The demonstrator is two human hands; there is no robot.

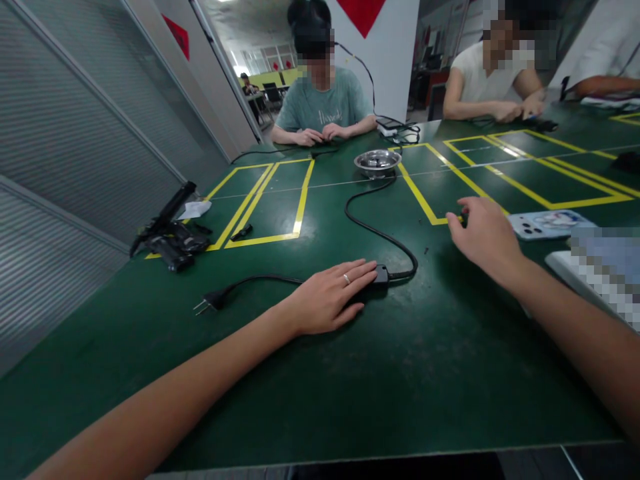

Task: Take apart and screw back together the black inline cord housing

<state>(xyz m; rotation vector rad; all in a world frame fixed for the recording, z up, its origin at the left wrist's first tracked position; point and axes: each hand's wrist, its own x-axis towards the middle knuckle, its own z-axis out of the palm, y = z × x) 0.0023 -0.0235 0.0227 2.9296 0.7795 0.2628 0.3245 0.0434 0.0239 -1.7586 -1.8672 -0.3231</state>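
Note:
My left hand (333,297) lies flat, palm down, with its fingers stretched over a black adapter box (381,276). The hand covers most of the box. From its left side a thin cord leads to a black two-pin plug (214,300). A thicker black cable (373,230) curves from the right end up to a shiny metal bowl (377,163). To the right, my right hand (485,233) has its thumb and forefinger curled around a small dark thing that I cannot make out. Its other fingers are hidden. Tiny dark bits lie on the table between my hands.
Yellow tape outlines (300,217) mark the green table (310,393). Black parts (173,243) are heaped at the left edge, with a small black piece (243,232) nearby. A phone (550,223) lies beyond my right forearm. Co-workers (323,100) sit opposite.

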